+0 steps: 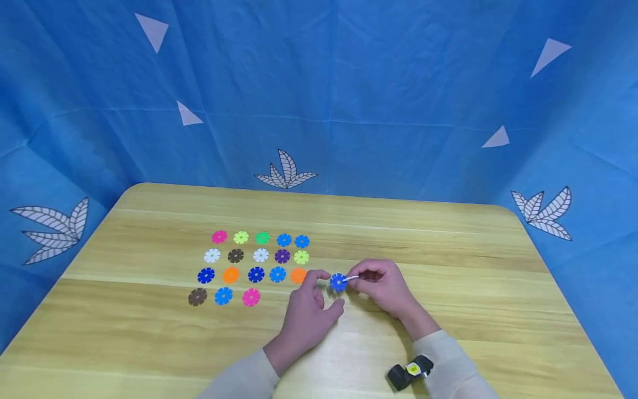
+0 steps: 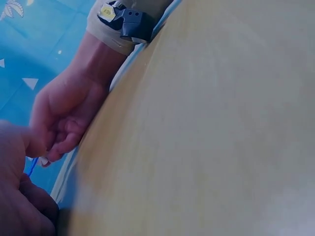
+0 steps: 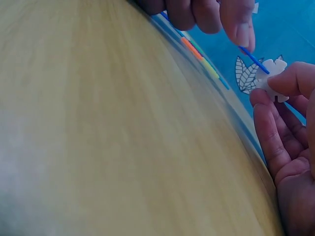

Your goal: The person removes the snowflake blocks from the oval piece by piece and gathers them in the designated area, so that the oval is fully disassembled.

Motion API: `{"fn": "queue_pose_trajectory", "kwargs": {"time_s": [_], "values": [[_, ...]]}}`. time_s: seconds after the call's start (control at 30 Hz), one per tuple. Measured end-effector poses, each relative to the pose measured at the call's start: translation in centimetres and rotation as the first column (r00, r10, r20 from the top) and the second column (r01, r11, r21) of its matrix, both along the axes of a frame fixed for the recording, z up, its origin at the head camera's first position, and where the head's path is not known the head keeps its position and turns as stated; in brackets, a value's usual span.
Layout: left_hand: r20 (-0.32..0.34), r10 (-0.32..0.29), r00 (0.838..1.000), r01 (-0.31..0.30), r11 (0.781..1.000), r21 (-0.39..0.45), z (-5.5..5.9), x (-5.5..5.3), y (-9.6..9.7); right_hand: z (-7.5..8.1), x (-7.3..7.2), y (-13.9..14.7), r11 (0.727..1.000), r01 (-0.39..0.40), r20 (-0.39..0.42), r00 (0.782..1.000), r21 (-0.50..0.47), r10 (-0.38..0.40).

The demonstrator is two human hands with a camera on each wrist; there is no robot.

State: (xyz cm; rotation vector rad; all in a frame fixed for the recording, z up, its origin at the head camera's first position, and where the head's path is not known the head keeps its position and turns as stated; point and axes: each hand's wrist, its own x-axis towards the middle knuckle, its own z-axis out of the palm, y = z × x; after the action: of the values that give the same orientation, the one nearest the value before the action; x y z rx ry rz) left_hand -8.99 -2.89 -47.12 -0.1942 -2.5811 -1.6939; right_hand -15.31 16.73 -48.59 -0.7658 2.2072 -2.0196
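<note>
My right hand (image 1: pixel 384 285) pinches a white notched plastic disc (image 3: pixel 266 84) between thumb and fingers. In the head view this disc shows edge-on, and a blue notched disc (image 1: pixel 338 282) meets it at its slots, the two standing at an angle to each other. On the other side, my left hand (image 1: pixel 310 316) has its index finger and thumb spread apart. Its index fingertip is right at the blue disc's left edge, with the thumb lower and apart from it. The left wrist view shows just a thin blue edge of that disc.
Rows of notched discs, pink (image 1: pixel 251 297), brown (image 1: pixel 197 297), orange (image 1: pixel 231 275), green (image 1: pixel 262 238) and other colours, lie flat on the wooden table (image 1: pixel 473 266) to the left. A black wrist camera (image 1: pixel 410 372) sits at my right sleeve. Blue cloth (image 1: pixel 329 72) hangs behind.
</note>
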Motion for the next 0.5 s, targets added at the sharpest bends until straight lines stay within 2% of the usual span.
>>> {"fn": "queue_pose_trajectory", "kwargs": {"time_s": [0.23,0.5], "values": [[-0.071,-0.015,0.997,0.017,0.999,0.030,-0.3,-0.7,1.0,0.1,0.0,0.1,1.000,-0.021,0.011,1.000,-0.002,0.021],[-0.070,0.006,0.998,-0.005,1.000,0.024,-0.1,-0.9,1.3,0.2,0.1,0.2,1.000,-0.005,0.026,1.000,0.023,0.005]]}}
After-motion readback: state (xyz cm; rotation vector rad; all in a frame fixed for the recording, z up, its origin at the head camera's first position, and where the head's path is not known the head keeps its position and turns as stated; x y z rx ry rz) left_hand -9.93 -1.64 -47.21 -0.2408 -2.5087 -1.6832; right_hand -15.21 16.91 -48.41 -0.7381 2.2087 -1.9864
